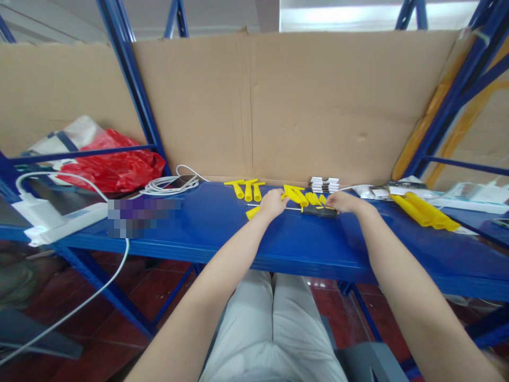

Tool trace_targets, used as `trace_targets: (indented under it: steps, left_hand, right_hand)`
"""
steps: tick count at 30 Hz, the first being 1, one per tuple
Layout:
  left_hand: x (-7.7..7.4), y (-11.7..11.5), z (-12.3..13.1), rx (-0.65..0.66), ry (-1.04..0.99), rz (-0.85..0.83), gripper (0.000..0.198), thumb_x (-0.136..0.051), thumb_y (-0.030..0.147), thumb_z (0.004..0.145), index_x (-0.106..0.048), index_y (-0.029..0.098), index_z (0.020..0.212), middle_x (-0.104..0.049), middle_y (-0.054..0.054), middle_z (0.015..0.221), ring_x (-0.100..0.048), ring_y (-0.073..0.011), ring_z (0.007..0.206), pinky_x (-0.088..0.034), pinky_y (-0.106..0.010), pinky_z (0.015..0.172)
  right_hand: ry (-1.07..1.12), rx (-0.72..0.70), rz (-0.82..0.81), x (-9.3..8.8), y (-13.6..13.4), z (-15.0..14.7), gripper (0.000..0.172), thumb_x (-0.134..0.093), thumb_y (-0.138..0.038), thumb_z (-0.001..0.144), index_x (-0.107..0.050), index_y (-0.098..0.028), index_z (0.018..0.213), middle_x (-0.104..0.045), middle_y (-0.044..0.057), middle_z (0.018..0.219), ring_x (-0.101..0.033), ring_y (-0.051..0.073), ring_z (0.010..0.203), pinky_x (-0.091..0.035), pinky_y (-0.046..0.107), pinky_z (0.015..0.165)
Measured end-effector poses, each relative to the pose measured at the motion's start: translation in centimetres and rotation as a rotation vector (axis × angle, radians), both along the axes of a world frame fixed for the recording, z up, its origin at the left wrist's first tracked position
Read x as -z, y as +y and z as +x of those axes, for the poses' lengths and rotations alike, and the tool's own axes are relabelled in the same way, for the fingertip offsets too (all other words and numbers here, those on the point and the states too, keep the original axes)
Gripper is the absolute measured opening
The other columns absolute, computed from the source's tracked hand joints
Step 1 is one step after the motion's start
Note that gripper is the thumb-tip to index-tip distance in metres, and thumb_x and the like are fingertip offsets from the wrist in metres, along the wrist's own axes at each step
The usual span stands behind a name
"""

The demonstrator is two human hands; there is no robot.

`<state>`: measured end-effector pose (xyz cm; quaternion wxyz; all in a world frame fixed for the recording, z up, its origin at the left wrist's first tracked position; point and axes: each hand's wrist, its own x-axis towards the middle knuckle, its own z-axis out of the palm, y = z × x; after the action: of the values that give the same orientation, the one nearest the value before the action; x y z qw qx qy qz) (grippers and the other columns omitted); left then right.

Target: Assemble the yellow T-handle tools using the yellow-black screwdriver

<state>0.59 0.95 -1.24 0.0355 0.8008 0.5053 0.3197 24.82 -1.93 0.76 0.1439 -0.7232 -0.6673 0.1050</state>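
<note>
On the blue shelf surface (222, 228), my left hand (273, 204) has its fingers pressed together at yellow T-shaped pieces; what it holds, if anything, is too small to name. A yellow piece (252, 213) lies partly behind my left wrist. My right hand (342, 202) is closed near the end of a black-handled tool (319, 211) with a thin metal shaft; its fingertips are too small to make out. Small flat yellow pieces (314, 199) lie between my hands. Several yellow T-shaped pieces (248, 190) rest behind my left hand, and small white stacked items (324, 184) are further back.
A cardboard sheet (318, 106) stands behind the surface. At the left are a red plastic bag (115, 162), a coiled white cable (169, 185) and a white power strip (77, 223). Long yellow tubes (425, 211) lie at the right, near blue uprights.
</note>
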Motion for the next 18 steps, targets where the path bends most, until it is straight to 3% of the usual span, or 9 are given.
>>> trace_targets:
  steps: [9,13,18]
  left_hand:
    - [0.0,-0.4,0.1,-0.004,0.035,-0.016,0.020,-0.060,0.030,0.088,-0.071,0.020,0.101,-0.072,-0.010,0.110,-0.065,-0.0247,0.108,-0.050,-0.032,0.092]
    - [-0.1,-0.5,0.1,-0.004,0.039,-0.015,0.021,-0.059,0.030,0.089,-0.071,0.019,0.102,-0.072,-0.010,0.112,-0.065,-0.0249,0.108,-0.050,-0.033,0.091]
    - [-0.3,-0.7,0.0,-0.002,0.040,-0.024,0.020,-0.059,0.030,0.089,-0.071,0.020,0.101,-0.072,-0.009,0.112,-0.065,-0.0241,0.109,-0.050,-0.031,0.091]
  right_hand:
    - [-0.127,0.077,-0.002,0.1,0.5,0.9,0.018,-0.054,-0.008,0.073,-0.070,-0.014,0.070,-0.062,0.004,0.055,-0.062,0.016,0.056,-0.047,0.022,0.057]
    - [-0.264,0.311,0.227,0.4,0.5,3.6,0.019,-0.057,-0.015,0.076,-0.074,-0.011,0.080,-0.070,0.016,0.075,-0.070,0.027,0.083,-0.052,0.029,0.071]
    - [-0.124,0.592,0.309,2.1,0.3,6.2,0.035,-0.067,-0.036,0.072,-0.072,-0.012,0.098,-0.068,0.025,0.101,-0.066,0.037,0.100,-0.053,0.044,0.079]
